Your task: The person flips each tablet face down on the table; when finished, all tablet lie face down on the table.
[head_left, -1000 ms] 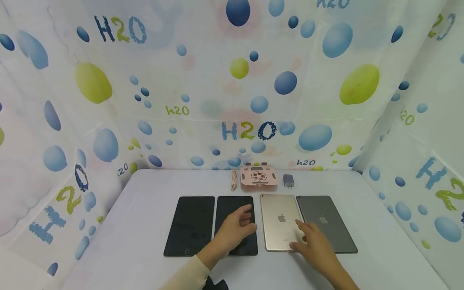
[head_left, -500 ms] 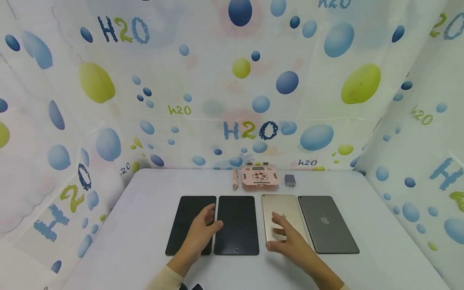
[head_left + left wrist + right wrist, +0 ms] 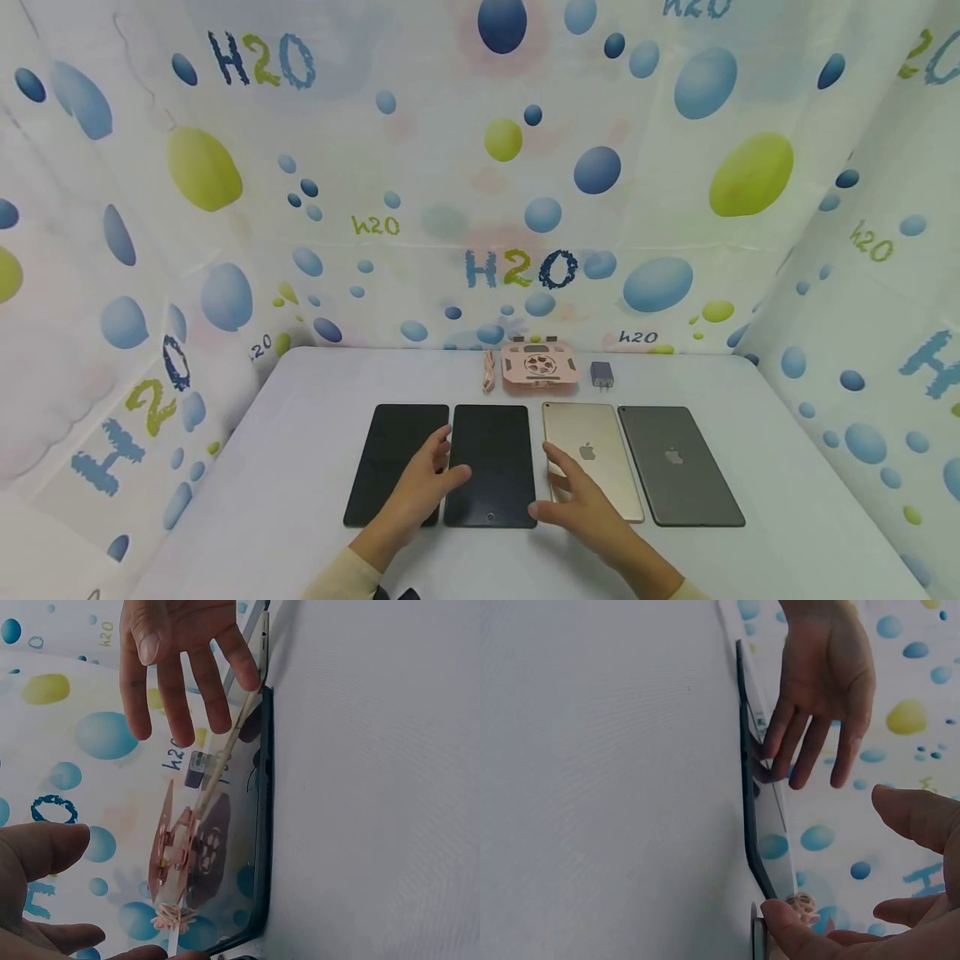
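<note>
Four tablets lie in a row on the table. The leftmost tablet (image 3: 392,446) and the second tablet (image 3: 487,442) show black screens. A gold tablet (image 3: 603,442) and a dark grey tablet (image 3: 686,475) lie with their logo backs up. My left hand (image 3: 411,492) hovers at the gap between the two black-screened tablets, fingers loosely bent. My right hand (image 3: 588,510) is over the near left part of the gold tablet, thumb by the second tablet's right edge. Neither hand holds anything. In the left wrist view, the second tablet's glossy screen (image 3: 244,802) reflects the surroundings.
Behind the tablets stand a pink stand (image 3: 540,367) with a round cut-out pattern, a bundled pink cable (image 3: 488,371) and a dark plug adapter (image 3: 602,375). A white cloth covers the table (image 3: 262,467). Patterned curtains (image 3: 420,167) enclose the back and sides.
My left hand has moved left from the second tablet to the gap beside the leftmost one. My right hand has moved left across the gold tablet. The tablets lie as before.
</note>
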`<state>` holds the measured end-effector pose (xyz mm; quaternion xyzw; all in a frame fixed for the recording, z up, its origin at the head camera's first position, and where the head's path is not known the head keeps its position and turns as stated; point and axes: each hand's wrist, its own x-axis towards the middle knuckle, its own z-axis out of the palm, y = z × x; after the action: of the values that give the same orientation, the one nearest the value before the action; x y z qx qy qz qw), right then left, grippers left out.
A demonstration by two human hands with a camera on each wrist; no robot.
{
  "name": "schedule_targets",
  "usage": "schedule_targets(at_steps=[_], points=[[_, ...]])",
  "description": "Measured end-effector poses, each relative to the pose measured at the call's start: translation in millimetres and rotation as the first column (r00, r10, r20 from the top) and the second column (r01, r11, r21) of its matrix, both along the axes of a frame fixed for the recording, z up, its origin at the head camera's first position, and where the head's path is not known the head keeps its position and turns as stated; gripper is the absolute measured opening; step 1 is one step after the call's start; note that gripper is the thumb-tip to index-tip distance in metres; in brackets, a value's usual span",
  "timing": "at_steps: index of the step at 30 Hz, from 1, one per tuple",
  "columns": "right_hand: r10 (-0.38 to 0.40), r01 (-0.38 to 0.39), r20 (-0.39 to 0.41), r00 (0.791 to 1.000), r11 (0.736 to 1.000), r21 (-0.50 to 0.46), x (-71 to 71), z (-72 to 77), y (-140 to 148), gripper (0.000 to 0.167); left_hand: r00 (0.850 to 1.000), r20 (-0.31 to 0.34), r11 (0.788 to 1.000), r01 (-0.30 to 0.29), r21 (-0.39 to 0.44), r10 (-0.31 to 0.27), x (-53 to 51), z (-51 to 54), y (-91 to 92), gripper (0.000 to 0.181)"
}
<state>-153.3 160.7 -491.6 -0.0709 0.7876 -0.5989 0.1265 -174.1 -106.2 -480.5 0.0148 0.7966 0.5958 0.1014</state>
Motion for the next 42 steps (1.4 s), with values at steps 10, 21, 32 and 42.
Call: schedule_targets(at_steps=[10,21,32,42], points=[[0.044,-0.039,0.054,0.998,0.995,-0.093,-1.6,0.9,-3.0,0.094,0.996,0.012,0.996,0.086,-0.031,-0.085,-0.5,1.4,7.3,0.08],[0.07,-0.047,0.109,0.992,0.978,-0.203,-3.9,-1.5,-6.4,0.092,0.991,0.068,0.993,0.115,0.025,-0.117,-4.3,7.8,5.5,0.08],[0.049,-0.024,0.133,0.99,0.983,-0.182,-2.0,-5.0,-10.2,0.101,0.98,0.074,0.98,0.175,0.095,-0.183,-6.0,6.1,5.2,0.084],[0.195,-0.134,0.137,0.971,0.924,-0.359,-3.5,0.9,-9.6,0.107,0.977,0.093,0.972,0.177,0.156,-0.192,-4.7,6.4,6.5,0.085]])
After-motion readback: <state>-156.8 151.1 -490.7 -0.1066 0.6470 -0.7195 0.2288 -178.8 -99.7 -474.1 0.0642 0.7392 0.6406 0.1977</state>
